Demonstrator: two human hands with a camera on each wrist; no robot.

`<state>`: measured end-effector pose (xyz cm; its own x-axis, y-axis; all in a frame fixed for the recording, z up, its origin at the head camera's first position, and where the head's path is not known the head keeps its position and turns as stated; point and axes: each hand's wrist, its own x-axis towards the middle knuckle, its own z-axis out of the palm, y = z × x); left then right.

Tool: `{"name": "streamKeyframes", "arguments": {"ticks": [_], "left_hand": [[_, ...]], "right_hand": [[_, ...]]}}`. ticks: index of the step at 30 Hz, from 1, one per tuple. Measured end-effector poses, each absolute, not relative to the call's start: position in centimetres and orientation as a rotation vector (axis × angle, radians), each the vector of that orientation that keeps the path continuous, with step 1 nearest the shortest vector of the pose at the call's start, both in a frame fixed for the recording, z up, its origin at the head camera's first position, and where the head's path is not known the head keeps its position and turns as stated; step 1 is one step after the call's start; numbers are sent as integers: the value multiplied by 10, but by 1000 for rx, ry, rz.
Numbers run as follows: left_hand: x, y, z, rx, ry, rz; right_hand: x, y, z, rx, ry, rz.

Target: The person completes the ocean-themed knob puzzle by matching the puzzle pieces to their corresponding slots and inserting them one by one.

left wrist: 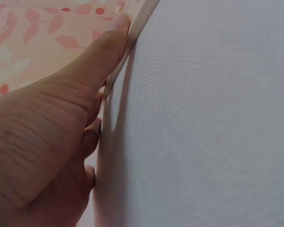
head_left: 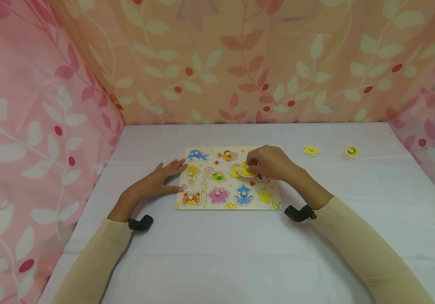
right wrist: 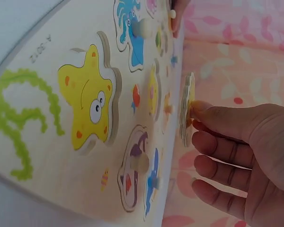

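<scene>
A wooden sea-animal peg puzzle board lies on the white-covered table. My left hand rests at its left side with fingers spread; in the left wrist view the thumb touches the board's edge. Above the board's right half, my right hand pinches a yellow puzzle piece by its knob. The right wrist view shows that piece edge-on, raised off the board. Beside it is a yellow printed recess. Other knobbed pieces sit in the board, including a blue squid and a crab.
A yellow star piece and a turtle piece lie on the table right of the board. The turtle recess and star recess hold no piece. Floral cloth hangs behind and at both sides.
</scene>
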<state>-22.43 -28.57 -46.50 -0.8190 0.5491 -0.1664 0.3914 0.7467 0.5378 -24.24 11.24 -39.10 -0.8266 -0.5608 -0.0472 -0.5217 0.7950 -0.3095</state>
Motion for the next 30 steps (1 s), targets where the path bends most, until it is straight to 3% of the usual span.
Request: {"name": "streamKeyframes", "arguments": {"ticks": [30], "left_hand": [[-224, -286, -463, 748, 2626, 729]], "right_hand": [[-263, 74, -403, -893, 2752, -313]]}}
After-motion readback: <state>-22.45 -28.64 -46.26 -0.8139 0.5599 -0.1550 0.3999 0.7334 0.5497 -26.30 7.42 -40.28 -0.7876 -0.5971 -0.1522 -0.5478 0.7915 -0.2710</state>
